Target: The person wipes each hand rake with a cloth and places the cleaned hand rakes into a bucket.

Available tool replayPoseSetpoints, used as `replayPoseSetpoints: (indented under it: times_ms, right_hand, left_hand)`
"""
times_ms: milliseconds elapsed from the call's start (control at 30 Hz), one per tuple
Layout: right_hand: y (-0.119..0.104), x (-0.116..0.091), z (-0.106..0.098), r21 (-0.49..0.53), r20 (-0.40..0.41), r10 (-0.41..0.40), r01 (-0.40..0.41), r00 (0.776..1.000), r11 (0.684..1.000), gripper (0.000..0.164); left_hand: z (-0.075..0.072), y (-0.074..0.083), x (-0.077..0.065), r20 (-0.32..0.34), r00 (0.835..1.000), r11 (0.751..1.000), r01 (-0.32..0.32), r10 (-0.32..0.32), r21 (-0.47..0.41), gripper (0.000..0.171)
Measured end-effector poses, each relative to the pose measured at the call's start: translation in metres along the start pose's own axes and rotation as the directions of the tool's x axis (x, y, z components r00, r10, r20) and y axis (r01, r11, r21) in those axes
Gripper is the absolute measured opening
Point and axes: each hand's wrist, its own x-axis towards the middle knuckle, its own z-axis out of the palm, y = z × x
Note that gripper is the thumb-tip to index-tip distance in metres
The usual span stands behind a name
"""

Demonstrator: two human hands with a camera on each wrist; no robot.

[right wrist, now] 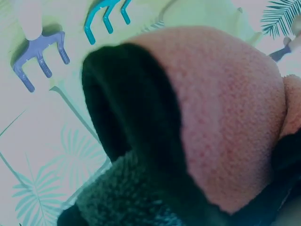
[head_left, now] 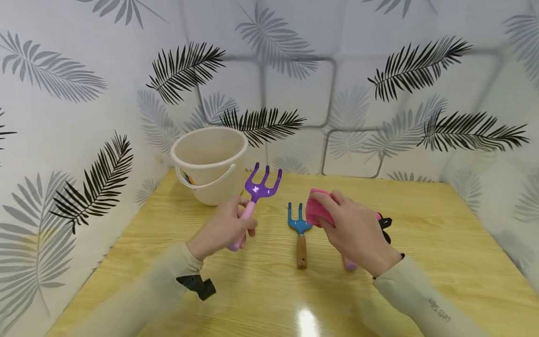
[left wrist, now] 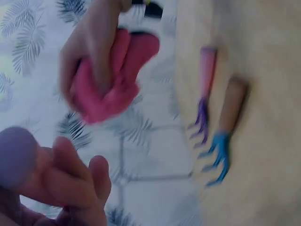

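Observation:
My left hand (head_left: 225, 227) grips the pink handle of a hand fork with purple prongs (head_left: 260, 188), prongs pointing up, above the table. In the left wrist view the fingers curl beside the handle's blurred lavender end (left wrist: 18, 157). My right hand (head_left: 358, 229) clutches a bunched pink cloth (head_left: 318, 208), raised over the table. Up close the right wrist view shows the cloth's fuzzy surface (right wrist: 221, 108) and black edging (right wrist: 136, 94). Between the hands lies a blue hand fork (head_left: 300, 226) with a wooden handle. A second purple fork (right wrist: 40, 54) lies beside it, mostly hidden by my right hand in the head view.
A cream bucket (head_left: 210, 166) with a drooping white handle stands at the back left of the wooden table (head_left: 257, 290). Right behind the table hangs a leaf-patterned sheet (head_left: 290, 154), which also runs along both sides.

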Motion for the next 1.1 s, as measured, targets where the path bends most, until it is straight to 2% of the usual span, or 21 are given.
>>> replayPoseSetpoints:
  times_ms: [100,167,267,367,433,500,567,600,733,867,967,1100]
  right_hand:
    - [0.004,-0.005,-0.007,-0.007,0.001,0.015,-0.015,1.0,1.0,0.048]
    - [0.006,-0.009,-0.01,-0.013,0.004,0.023,-0.023,1.0,1.0,0.048]
    - [0.01,-0.012,-0.012,-0.016,0.002,0.031,-0.031,1.0,0.999,0.05]
    - [0.012,-0.015,-0.016,-0.02,0.0,0.043,-0.043,0.999,0.999,0.05]
    - [0.013,-0.017,-0.018,-0.023,0.001,0.054,-0.054,0.999,0.998,0.049]
    - [0.014,-0.019,-0.02,-0.023,-0.001,0.057,-0.057,0.998,0.998,0.046]
    - [0.015,-0.021,-0.022,-0.022,0.002,0.053,-0.053,0.999,0.998,0.045]
    - [0.015,-0.022,-0.023,-0.021,0.004,0.051,-0.051,0.999,0.998,0.044]
    - [0.017,-0.026,-0.023,-0.02,0.022,0.047,-0.047,0.999,0.999,0.044]
    - [0.017,-0.03,-0.022,-0.015,0.032,0.045,-0.045,0.998,0.999,0.045]
    - [0.018,-0.032,-0.021,-0.007,0.029,0.033,-0.033,0.999,0.999,0.044]
    - [0.019,-0.032,-0.019,0.005,0.024,0.017,-0.017,1.0,1.0,0.046]
  left_hand:
    - [-0.029,0.022,0.014,-0.026,0.999,0.992,-0.042,0.045,0.12,0.032]
    - [-0.048,0.035,0.025,-0.04,0.998,0.975,-0.048,0.058,0.218,0.029]
    - [-0.076,0.056,0.045,-0.031,0.999,0.942,-0.029,0.041,0.335,0.021]
    - [-0.104,0.072,0.066,-0.03,0.999,0.882,0.025,-0.013,0.47,0.018]
    - [-0.121,0.082,0.082,-0.025,0.998,0.823,0.057,-0.052,0.566,0.017]
    - [-0.136,0.089,0.096,-0.016,0.995,0.774,0.083,-0.093,0.627,0.018]
    - [-0.148,0.093,0.107,0.006,0.991,0.747,0.097,-0.134,0.658,0.019]
    - [-0.153,0.094,0.112,0.018,0.987,0.738,0.107,-0.159,0.666,0.019]
    - [-0.163,0.096,0.129,0.042,0.967,0.731,0.161,-0.251,0.663,0.018]
    - [-0.165,0.095,0.145,0.045,0.956,0.729,0.19,-0.29,0.658,0.013]
    - [-0.164,0.091,0.158,0.037,0.953,0.699,0.195,-0.302,0.688,0.009]
    - [-0.163,0.075,0.177,0.008,0.94,0.622,0.22,-0.341,0.752,0.007]
